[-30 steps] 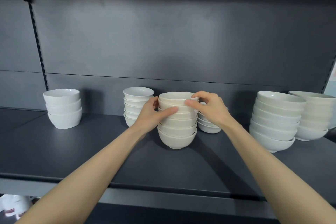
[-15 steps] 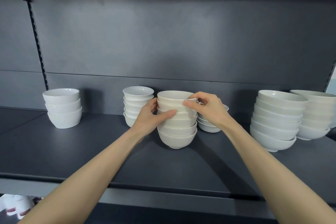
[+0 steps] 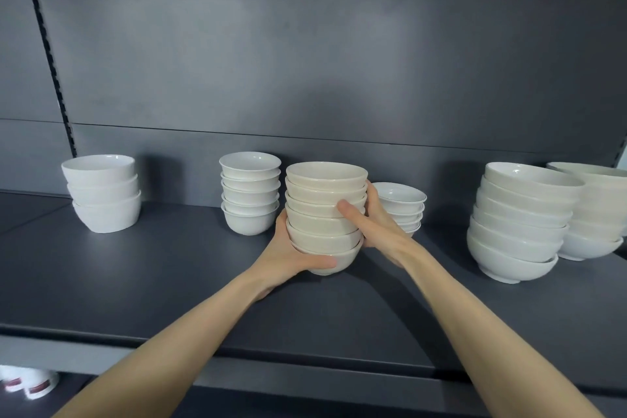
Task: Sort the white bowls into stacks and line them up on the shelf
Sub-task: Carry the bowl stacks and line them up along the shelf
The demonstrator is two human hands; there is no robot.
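Observation:
A stack of several cream-white bowls (image 3: 324, 200) stands at the middle of the dark shelf (image 3: 135, 288). My left hand (image 3: 291, 254) cups the bottom bowl from the left, thumb across its front. My right hand (image 3: 373, 227) presses the stack's right side, thumb on the middle bowls. Just behind to the left is a narrower stack of small bowls (image 3: 250, 192); behind my right hand sits a low stack of shallow bowls (image 3: 402, 200), partly hidden.
Three white bowls (image 3: 103, 192) are stacked at the far left. Two tall stacks of wide bowls (image 3: 519, 217) (image 3: 597, 210) stand at the right. The shelf's back panel is close behind. White containers with red labels (image 3: 30, 380) sit below, lower left.
Both hands have slid down from the top rim of the centre stack: the left now cups the bottom bowl, the right grips the side lower down. The stack stays in place.

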